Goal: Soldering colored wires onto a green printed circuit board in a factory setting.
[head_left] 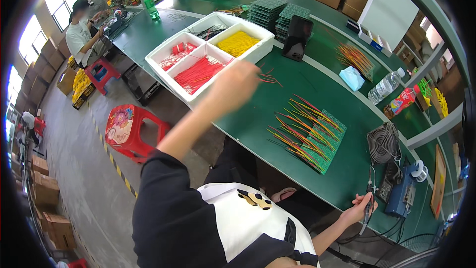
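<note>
My left hand (234,88) is over the near right side of a white foam tray (186,98), smeared by motion, so its fingers and any hold cannot be made out. A few loose red wires (270,78) show just beyond its fingers. The tray's sections hold red wires (198,73), yellow wires (239,43) and dark wires (210,32). At the table's right, my right hand (358,210) is closed around a soldering iron (370,191) whose thin metal end points up. Between the hands lies a green circuit board panel (335,141) with many red, yellow and dark wires (302,134) standing out from it.
Behind the tray stand stacked green boards (267,12) and a dark phone (297,38). A fan (383,144) and a blue soldering station (404,191) sit at right, near bottles (386,86). A red stool (131,131) is left of the table; a person (82,34) sits farther off.
</note>
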The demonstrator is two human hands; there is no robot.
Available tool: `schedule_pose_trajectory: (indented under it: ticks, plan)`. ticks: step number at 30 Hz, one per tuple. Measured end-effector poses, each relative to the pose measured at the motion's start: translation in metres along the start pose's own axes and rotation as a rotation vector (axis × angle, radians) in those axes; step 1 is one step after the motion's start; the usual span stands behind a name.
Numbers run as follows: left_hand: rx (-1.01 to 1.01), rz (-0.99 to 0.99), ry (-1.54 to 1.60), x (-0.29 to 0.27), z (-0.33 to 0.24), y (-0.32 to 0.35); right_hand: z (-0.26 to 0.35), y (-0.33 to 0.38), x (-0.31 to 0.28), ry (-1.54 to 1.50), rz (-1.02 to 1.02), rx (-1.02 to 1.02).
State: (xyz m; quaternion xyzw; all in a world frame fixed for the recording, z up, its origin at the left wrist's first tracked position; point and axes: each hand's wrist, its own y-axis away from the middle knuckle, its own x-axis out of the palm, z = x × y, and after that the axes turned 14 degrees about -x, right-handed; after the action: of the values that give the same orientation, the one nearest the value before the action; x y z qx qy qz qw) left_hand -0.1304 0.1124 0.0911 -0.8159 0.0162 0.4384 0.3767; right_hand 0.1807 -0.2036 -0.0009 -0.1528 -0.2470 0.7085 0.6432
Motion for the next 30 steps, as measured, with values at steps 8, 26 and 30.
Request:
schedule_pose_trajectory:
  ticks: [8,26,30]
  plan:
    - [-0.4,0.451,-0.141,-0.01,0.18,-0.021,0.0,0.001,0.003,0.035,0.02,-0.009]
    - [-0.916,0.035,0.936,-0.023,0.198,-0.022,-0.008,0.003,0.004,0.023,0.045,-0.083]
    - [-0.897,0.012,0.972,-0.022,0.204,-0.026,-0.004,0.003,0.008,0.078,0.064,-0.082]
